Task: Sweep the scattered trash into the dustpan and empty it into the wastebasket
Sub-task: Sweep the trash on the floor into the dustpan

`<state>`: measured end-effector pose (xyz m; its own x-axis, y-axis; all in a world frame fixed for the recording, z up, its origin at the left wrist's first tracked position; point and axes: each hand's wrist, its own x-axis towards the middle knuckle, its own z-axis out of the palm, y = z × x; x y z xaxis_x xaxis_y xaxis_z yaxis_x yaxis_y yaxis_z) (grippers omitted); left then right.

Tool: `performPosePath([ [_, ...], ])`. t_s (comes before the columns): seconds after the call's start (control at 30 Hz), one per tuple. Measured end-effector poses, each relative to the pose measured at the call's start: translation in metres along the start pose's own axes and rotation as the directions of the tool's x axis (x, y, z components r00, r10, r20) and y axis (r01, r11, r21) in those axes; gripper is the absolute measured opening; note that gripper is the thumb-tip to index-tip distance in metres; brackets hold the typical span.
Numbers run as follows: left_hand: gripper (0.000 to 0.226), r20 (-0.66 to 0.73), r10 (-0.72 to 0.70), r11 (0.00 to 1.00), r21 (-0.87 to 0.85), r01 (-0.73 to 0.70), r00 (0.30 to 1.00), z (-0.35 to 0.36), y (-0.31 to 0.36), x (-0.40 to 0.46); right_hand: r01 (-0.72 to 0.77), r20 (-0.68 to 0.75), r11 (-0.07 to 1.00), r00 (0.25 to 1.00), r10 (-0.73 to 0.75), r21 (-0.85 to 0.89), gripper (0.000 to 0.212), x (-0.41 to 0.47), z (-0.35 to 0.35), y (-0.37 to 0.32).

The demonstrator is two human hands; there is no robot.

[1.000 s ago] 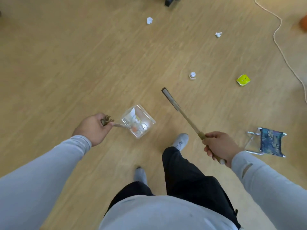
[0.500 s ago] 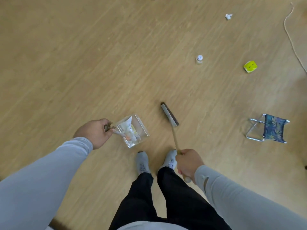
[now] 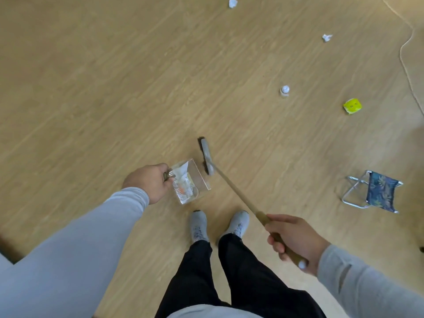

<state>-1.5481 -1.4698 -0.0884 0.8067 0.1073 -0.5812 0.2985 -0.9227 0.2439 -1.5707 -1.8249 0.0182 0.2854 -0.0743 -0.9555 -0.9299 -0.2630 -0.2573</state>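
Observation:
My left hand (image 3: pixel 149 181) grips the handle of a clear plastic dustpan (image 3: pixel 202 180) that holds white paper scraps and an orange bit. My right hand (image 3: pixel 296 239) grips the wooden handle of a broom; its grey head (image 3: pixel 206 156) sits on the floor just right of the dustpan's open edge. Scattered on the wooden floor lie a small white-capped bottle (image 3: pixel 284 91), a yellow-green wrapper (image 3: pixel 352 106), a crumpled white paper (image 3: pixel 327 37) and another paper ball (image 3: pixel 232 2) at the top. No wastebasket is in view.
A small folding stool (image 3: pixel 376 191) with blue patterned fabric stands at the right. A pale cord (image 3: pixel 406 65) snakes along the floor at the upper right. My two feet in grey shoes (image 3: pixel 219 224) stand just behind the dustpan.
The dustpan and broom head have come close together in front of my feet. My right hand has swung out to the right, tilting the broom handle. My feet now stand side by side.

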Motion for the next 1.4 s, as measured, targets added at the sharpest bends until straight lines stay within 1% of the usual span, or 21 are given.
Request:
performPosePath([
  [0.1,0.028,0.009,0.001,1.0,-0.004,-0.001,1.0,-0.001,0.001,-0.001,0.053,-0.056,0.998,0.997,-0.055,-0.025,0.02,0.002,0.004,-0.015],
  [0.17,0.028,0.007,-0.003,1.0,-0.002,0.003,1.0,0.0,-0.001,-0.003,0.064,-0.091,0.997,0.993,-0.068,-0.048,0.018,0.011,0.009,-0.027],
  [0.27,0.026,0.016,-0.007,1.0,0.003,0.007,1.0,0.001,-0.003,-0.008,0.059,-0.101,0.996,0.993,-0.066,-0.073,0.018,0.021,0.006,-0.035],
  [0.43,0.025,-0.013,-0.006,1.0,-0.024,0.006,1.0,-0.008,0.011,-0.019,0.049,-0.094,0.995,0.994,-0.057,-0.085,0.019,0.005,-0.024,-0.045],
  [0.53,0.019,-0.036,-0.012,0.997,-0.078,0.009,0.999,-0.031,0.031,-0.017,0.069,-0.112,0.996,0.991,-0.076,-0.065,0.021,-0.007,-0.046,-0.056],
  [0.6,0.018,-0.058,-0.013,0.994,-0.112,0.006,0.998,-0.049,0.048,-0.012,0.092,-0.134,0.994,0.986,-0.1,-0.065,0.019,-0.012,-0.06,-0.068],
  [0.7,0.016,-0.086,-0.018,0.988,-0.155,0.004,0.996,-0.076,0.08,-0.001,0.115,-0.17,0.989,0.977,-0.129,-0.092,0.015,-0.015,-0.081,-0.086],
  [0.83,0.018,-0.125,0.012,0.989,-0.145,-0.031,0.992,-0.101,0.132,0.025,0.139,-0.218,0.985,0.963,-0.158,-0.103,0.019,-0.008,-0.117,-0.111],
  [0.97,0.026,-0.152,0.025,0.99,-0.135,-0.046,0.988,-0.124,0.195,0.062,0.153,-0.246,0.988,0.957,-0.156,-0.031,0.02,0.007,-0.168,-0.141],
  [1.17,0.032,-0.172,0.036,0.989,-0.133,-0.06,0.984,-0.155,0.284,0.115,0.174,-0.276,0.983,0.949,-0.15,0.062,0.009,0.033,-0.25,-0.181],
  [1.27,0.032,-0.192,0.042,0.991,-0.119,-0.065,0.981,-0.168,0.328,0.143,0.177,-0.281,0.983,0.947,-0.156,0.052,0.009,0.047,-0.29,-0.204],
  [1.4,0.032,-0.206,0.041,0.991,-0.115,-0.066,0.978,-0.18,0.369,0.175,0.171,-0.307,0.985,0.939,-0.158,0.018,0.014,0.061,-0.33,-0.241],
])
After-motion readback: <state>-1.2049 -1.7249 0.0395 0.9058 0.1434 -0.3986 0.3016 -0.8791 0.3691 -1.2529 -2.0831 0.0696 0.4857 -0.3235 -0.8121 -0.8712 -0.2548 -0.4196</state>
